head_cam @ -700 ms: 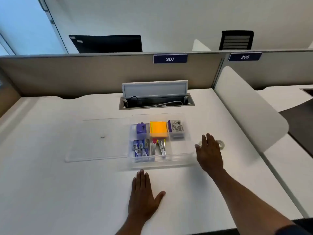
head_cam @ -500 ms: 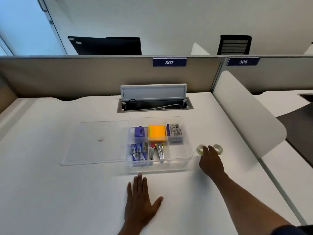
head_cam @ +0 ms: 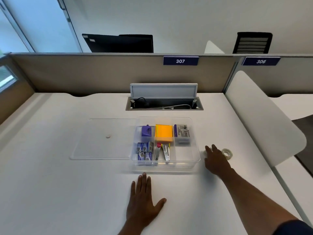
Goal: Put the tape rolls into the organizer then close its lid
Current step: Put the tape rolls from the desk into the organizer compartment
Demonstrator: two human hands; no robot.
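The clear organizer (head_cam: 165,145) sits open on the white desk (head_cam: 67,192); its lid (head_cam: 103,139) lies flat to its left, touching it. No tape roll is visible inside any compartment. One clear tape roll (head_cam: 227,153) lies on the desk right of the organizer. A second roll (head_cam: 205,152) is mostly hidden beneath the right hand (head_cam: 216,161), whose fingers are spread over it; whether it is gripped cannot be told. The left hand (head_cam: 144,202) rests flat, fingers wide, holding nothing. Remaining: load both rolls, likely into the vacant front-right compartment, then fit the lid.
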